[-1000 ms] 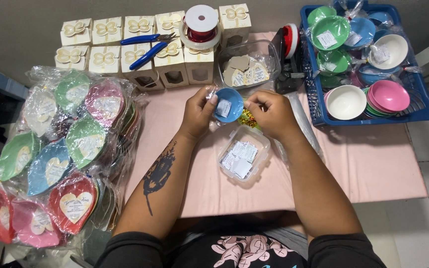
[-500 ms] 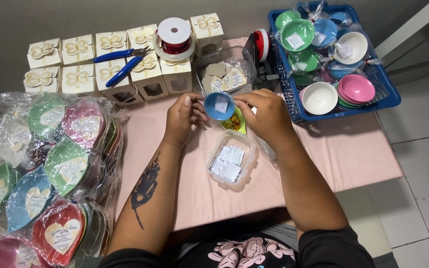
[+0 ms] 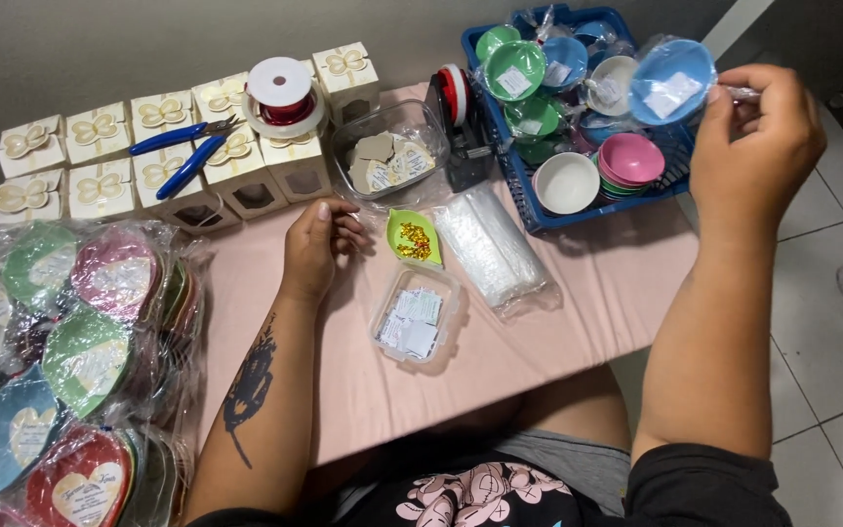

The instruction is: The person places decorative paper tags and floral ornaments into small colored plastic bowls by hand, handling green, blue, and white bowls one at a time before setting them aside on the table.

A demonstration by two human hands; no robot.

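Wrapped blue bowl [image 3: 672, 78] up above blue basket [image 3: 539, 210], pinched by bag neck in right hand [image 3: 758, 137], so it hangs clear of bowl stack. Left hand [image 3: 316, 246] loosely curled, holding nothing, resting on pink tablecloth [image 3: 578, 322] just left of green leaf dish [image 3: 414, 236] with gold ties. Half a second back, both hands met over that dish, bowl between them; now apart, bowl swung right.
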